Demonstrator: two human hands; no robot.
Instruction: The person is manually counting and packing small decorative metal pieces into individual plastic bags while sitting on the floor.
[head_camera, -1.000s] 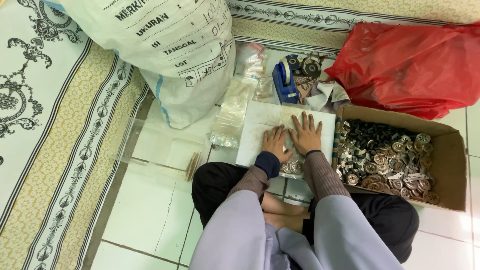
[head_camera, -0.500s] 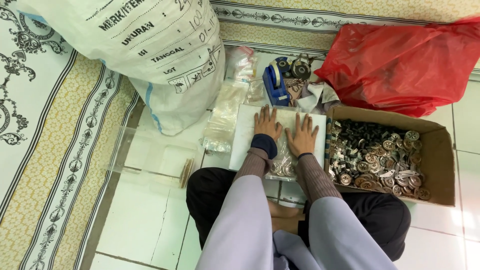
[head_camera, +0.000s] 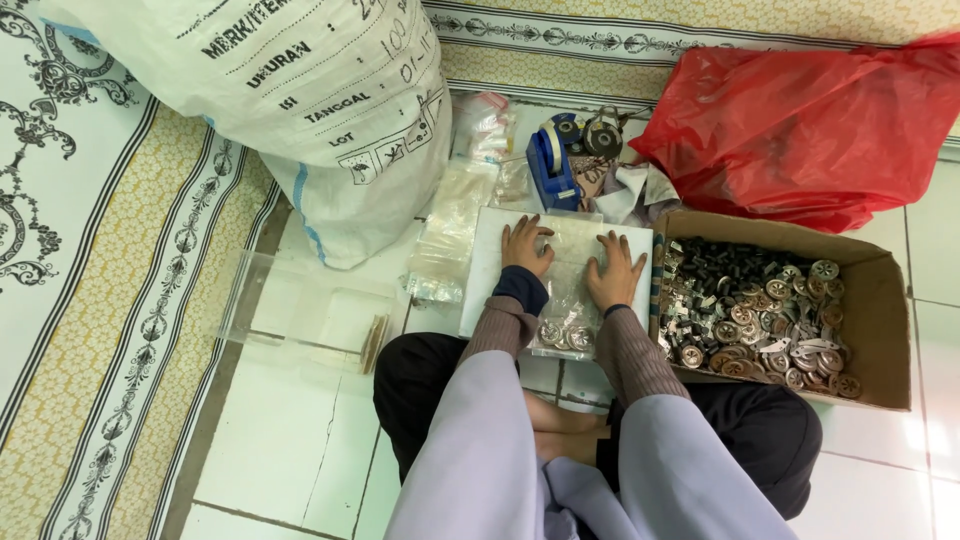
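Left hand (head_camera: 526, 245): open, fingers spread, palm flat on clear plastic bag (head_camera: 570, 290). Right hand (head_camera: 615, 272): open, fingers spread, pressing the same bag. Bag: lies on white board (head_camera: 484, 270) on tiled floor (head_camera: 290, 440), round metal parts gathered at its near end. Cardboard box (head_camera: 880, 330) of metal parts just right; blue tape dispenser (head_camera: 552, 165) beyond.

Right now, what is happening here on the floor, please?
A person sits cross-legged on the tiled floor. The left hand and the right hand press flat, fingers spread, on a clear plastic bag holding round metal parts, which lies on a white board. A cardboard box of similar metal parts stands to the right. A blue tape dispenser, a red plastic bag and a large white sack lie beyond.
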